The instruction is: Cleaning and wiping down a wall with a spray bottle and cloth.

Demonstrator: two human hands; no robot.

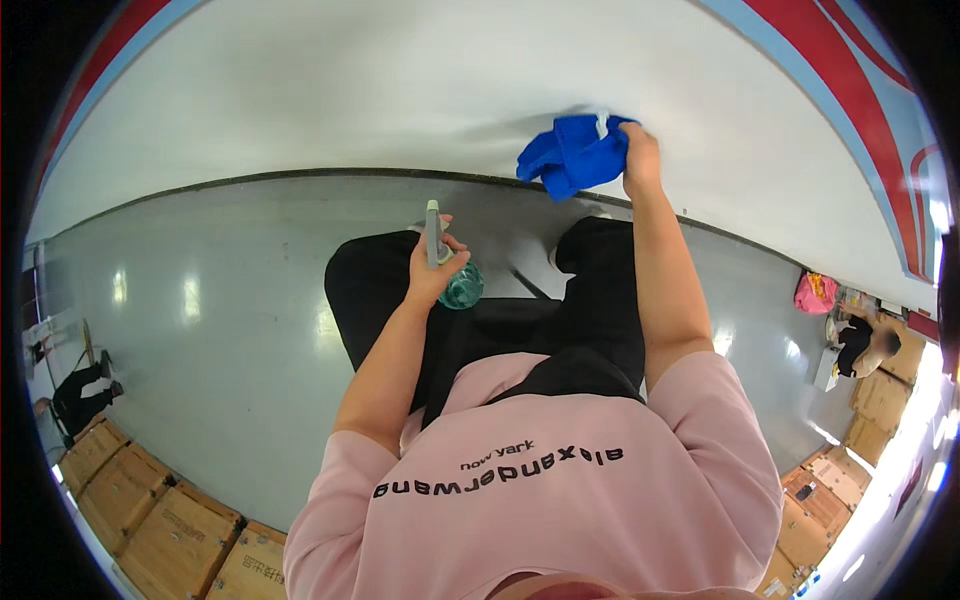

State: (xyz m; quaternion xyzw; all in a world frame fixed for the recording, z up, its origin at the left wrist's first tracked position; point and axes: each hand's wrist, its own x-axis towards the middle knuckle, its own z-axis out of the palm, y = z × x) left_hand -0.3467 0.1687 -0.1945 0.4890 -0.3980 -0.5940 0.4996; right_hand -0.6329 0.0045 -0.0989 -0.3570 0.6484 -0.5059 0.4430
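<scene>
My left hand (pixel 437 271) grips the neck of a green transparent spray bottle (pixel 463 286), held above my lap between my knees. Its pale trigger head (pixel 432 232) points toward the wall. Off to the right, my right hand (pixel 642 156) holds a bunched blue cloth (pixel 581 154) against the white wall (pixel 360 90), low down near its bottom edge. A white tag shows on the cloth's upper side. The fingers behind the cloth are hidden.
A dark baseboard strip (pixel 375 171) parts the wall from the grey shiny floor (pixel 210 262). Wooden crates (pixel 180 536) line the left rear, and more crates (pixel 817 495) the right. One person (pixel 862 345) sits at far right near a pink bag (pixel 815 292); another person (pixel 79 394) is at far left.
</scene>
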